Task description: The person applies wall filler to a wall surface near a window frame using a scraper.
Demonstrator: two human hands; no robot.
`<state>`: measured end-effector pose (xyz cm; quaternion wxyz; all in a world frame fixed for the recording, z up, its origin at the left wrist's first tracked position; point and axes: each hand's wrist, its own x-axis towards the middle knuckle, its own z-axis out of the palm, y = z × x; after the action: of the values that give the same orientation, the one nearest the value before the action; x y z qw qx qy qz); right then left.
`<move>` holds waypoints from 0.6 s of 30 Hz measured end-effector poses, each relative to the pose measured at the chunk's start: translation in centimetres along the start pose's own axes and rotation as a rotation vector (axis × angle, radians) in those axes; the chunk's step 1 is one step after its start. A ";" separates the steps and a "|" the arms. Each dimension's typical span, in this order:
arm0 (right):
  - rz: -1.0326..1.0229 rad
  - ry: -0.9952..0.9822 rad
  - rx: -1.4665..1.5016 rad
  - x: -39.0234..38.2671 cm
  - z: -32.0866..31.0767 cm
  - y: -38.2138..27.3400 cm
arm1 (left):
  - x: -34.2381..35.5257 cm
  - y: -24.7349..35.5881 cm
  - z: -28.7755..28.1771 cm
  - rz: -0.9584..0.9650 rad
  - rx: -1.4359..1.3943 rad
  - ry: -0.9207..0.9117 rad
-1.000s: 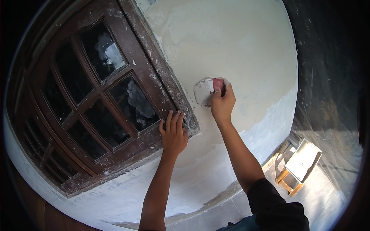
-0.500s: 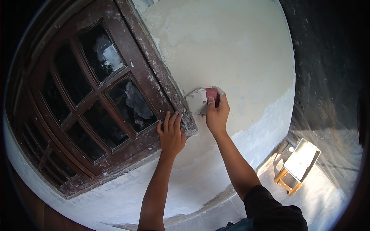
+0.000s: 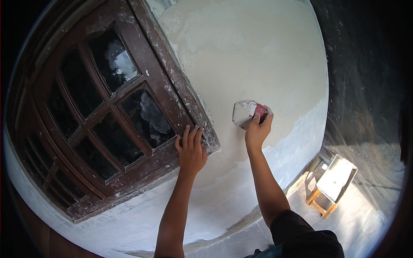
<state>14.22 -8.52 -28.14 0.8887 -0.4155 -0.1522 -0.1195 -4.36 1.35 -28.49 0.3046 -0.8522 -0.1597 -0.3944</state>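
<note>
With closed fingers my right hand [image 3: 258, 130] grips the red handle end of a putty knife [image 3: 244, 113]. Its wide, pale blade is smeared with filler and lies at the plastered wall [image 3: 241, 51], a little right of the window frame. My left hand [image 3: 192, 150] rests with its fingers stretched out on the lower corner of the brown wooden window [image 3: 161, 148], holding nothing. Smooth beige plaster covers the upper wall, and below it the surface turns bluish white along an uneven edge.
At the lower right, a small stool [image 3: 337, 178] with a whitened top and orange-brown legs stands on the grey tiled floor [image 3: 241, 241]. A dark, smeared sheet-like surface [image 3: 365, 107] borders the wall on the right. Dark glass panes [image 3: 146, 116] fill the window.
My right hand has drawn the putty knife rightward and slightly down, away from the window frame's edge. The left hand stays in place.
</note>
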 end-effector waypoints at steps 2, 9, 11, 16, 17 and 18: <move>-0.012 -0.140 0.084 -1.9 0.4 -0.8 | -0.4 -0.4 0.0 -0.006 0.006 -0.004; -0.015 -0.033 -0.044 -1.0 0.0 0.5 | 0.0 0.1 -0.1 -0.005 0.021 -0.021; -0.110 -0.164 0.008 -2.2 0.5 -0.4 | -0.3 -0.2 -0.2 -0.030 0.018 0.009; -0.106 -0.255 -0.027 -2.4 0.4 0.0 | -0.1 0.3 -0.1 -0.028 0.027 -0.011; -0.105 -0.256 -0.025 -2.1 -0.1 0.0 | -0.2 0.3 0.0 -0.022 0.028 -0.002; -0.012 -0.240 0.032 -1.9 -0.9 0.0 | -0.2 0.3 0.1 -0.024 0.028 -0.003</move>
<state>12.59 -9.05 -29.34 0.8699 -0.4119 -0.2618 -0.0716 -4.28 1.18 -28.77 0.3115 -0.8464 -0.1758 -0.3945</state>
